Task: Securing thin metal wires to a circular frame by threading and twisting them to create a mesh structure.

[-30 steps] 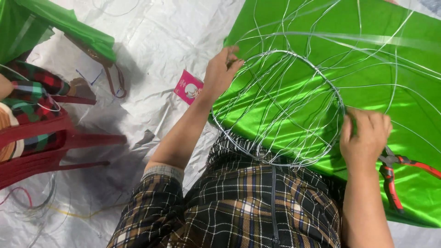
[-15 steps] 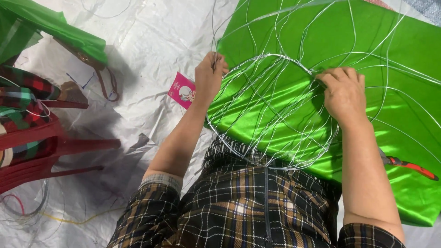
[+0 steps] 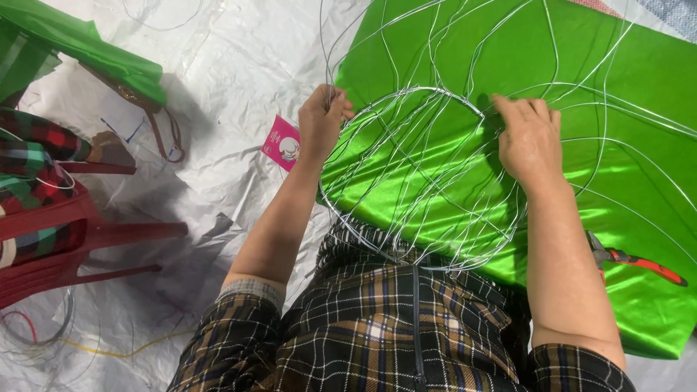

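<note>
A round wire frame (image 3: 421, 178) of thin silver strands is seen lying on shiny green fabric (image 3: 639, 116), its ring gripped at nine o'clock by the closed left hand (image 3: 323, 120) and pressed at two o'clock by the right hand (image 3: 528, 136), fingers flat on the wires rather than clenched. Red-handled pliers (image 3: 639, 263) are noted on the fabric at four o'clock, a pink card (image 3: 283, 143) on the white sheet (image 3: 232, 65) just beside the left hand, and a red plastic chair (image 3: 65, 239) well apart at nine o'clock.
</note>
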